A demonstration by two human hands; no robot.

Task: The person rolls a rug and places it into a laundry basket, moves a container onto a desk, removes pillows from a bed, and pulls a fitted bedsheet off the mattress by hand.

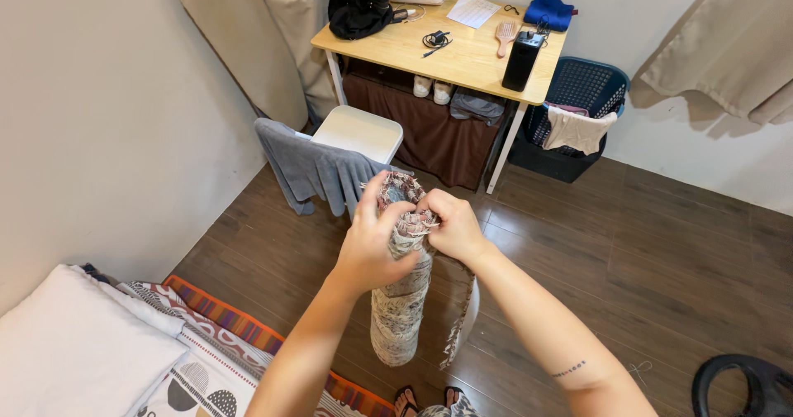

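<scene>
- Here we see the 2 hands gripping the top of a rolled rug, upright above the wooden floor.
- Left hand wraps the roll's upper end (fingers curled closed).
- Right hand pinches its frayed fringe.
- Behind stand a chair and counter.

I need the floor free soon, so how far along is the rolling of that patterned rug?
Most of the patterned rug already looks rolled into an upright tube. In hand: the left hand grips the tube near its top while the right hand pinches the fringe there. Left: a loose flap hangs down the tube's right side, not yet wound in.
</scene>
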